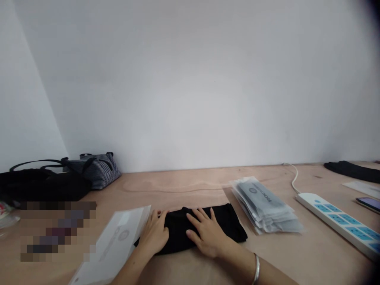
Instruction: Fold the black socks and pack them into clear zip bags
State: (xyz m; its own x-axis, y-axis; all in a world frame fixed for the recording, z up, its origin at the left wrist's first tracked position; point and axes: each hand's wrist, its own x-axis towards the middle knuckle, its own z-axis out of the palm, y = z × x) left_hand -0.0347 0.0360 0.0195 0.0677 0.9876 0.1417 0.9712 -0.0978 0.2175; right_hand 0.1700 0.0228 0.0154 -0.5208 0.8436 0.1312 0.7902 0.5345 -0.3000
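Note:
A folded black cloth item lies on the wooden table in front of me, wider than it is deep. My right hand rests palm down on its middle, fingers spread. On the cloth's left end lies my left hand, its fingers stretched forward and slightly bent, with nothing visibly held. Left of that hand, partly under the forearm, is a flat translucent plastic bag with a printed round logo. To the right of the cloth sits a stack of similar printed bags with dark contents.
A white power strip with blue sockets runs along the right, near a phone. Another black cloth lies farther back. At the back left are a striped bag and a black bag. A wall closes the table's far edge.

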